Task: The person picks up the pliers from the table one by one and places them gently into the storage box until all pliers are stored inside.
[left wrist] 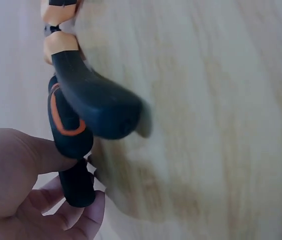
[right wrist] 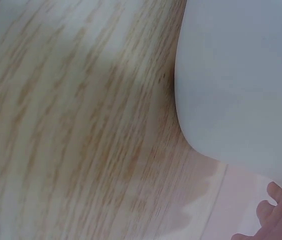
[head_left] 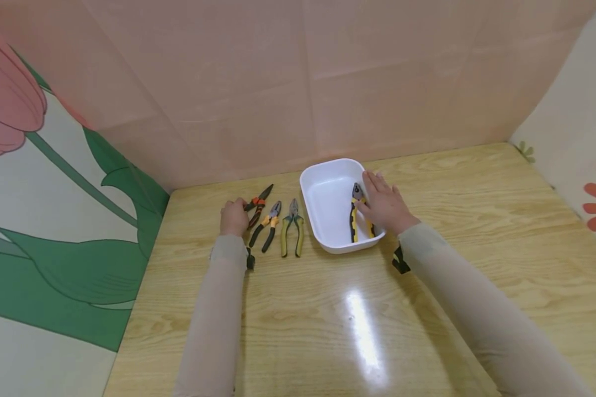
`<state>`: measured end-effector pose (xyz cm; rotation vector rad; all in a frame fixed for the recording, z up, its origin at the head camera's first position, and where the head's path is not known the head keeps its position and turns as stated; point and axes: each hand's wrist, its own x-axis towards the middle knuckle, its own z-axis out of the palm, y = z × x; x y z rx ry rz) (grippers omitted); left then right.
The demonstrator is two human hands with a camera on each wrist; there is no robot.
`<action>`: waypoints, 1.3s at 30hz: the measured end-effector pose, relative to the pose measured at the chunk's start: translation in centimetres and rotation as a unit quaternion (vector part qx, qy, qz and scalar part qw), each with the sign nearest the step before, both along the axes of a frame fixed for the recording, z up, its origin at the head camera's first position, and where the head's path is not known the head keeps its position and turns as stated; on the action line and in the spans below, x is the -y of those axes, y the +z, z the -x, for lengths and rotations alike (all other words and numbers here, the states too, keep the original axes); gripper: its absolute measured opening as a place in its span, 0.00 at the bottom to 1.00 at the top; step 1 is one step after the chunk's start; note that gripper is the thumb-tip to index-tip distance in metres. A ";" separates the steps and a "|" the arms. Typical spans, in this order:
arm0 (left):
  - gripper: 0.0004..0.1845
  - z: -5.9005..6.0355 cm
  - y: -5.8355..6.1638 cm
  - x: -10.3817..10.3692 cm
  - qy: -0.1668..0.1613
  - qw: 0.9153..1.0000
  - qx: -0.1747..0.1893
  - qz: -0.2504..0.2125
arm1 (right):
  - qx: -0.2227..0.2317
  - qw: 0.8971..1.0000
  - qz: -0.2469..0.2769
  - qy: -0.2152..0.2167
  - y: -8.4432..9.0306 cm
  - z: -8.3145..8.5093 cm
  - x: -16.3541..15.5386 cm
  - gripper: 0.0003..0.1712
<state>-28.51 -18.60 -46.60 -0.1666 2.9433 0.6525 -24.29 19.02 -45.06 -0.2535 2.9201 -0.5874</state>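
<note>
In the head view my left hand (head_left: 234, 218) holds the needle-nose pliers (head_left: 260, 202) with black and red-orange handles at the left end of a row of pliers. The left wrist view shows thumb and fingers pinching their black handle ends (left wrist: 76, 182). Close beside them lie combination pliers (head_left: 273, 215) with black and light-orange handles. Green-handled pliers (head_left: 292, 223) lie between these and a white tray (head_left: 328, 242). My right hand (head_left: 386, 207) rests at the tray's right rim, fingers extended and thumb over the inside. Yellow-and-black pliers (head_left: 354, 212) lie in the tray, partly hidden by that hand.
The wooden table (head_left: 298, 320) meets a pink-covered wall (head_left: 238, 110) behind the tray. A flower-patterned panel (head_left: 69, 220) borders the left side, and another (head_left: 576, 110) stands at the right.
</note>
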 end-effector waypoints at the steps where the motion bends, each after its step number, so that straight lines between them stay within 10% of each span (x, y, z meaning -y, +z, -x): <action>1: 0.18 -0.1 0.1 0.0 -0.003 1.000 0.003 -0.002 | 0.000 1.000 0.001 0.000 0.0 0.0 0.0 0.48; 12: 0.19 -0.2 0.9 0.8 -0.046 0.997 0.023 -0.059 | 0.000 1.000 0.005 -0.001 -0.1 0.0 0.0 0.48; 26: 0.21 -0.3 0.7 2.0 -0.015 0.986 0.060 -0.153 | -0.004 1.000 0.001 0.000 -0.3 0.1 0.0 0.48; 39: 0.23 -0.6 0.7 2.7 0.024 0.943 0.082 -0.321 | -0.002 1.000 -0.008 0.002 -0.1 0.0 0.0 0.49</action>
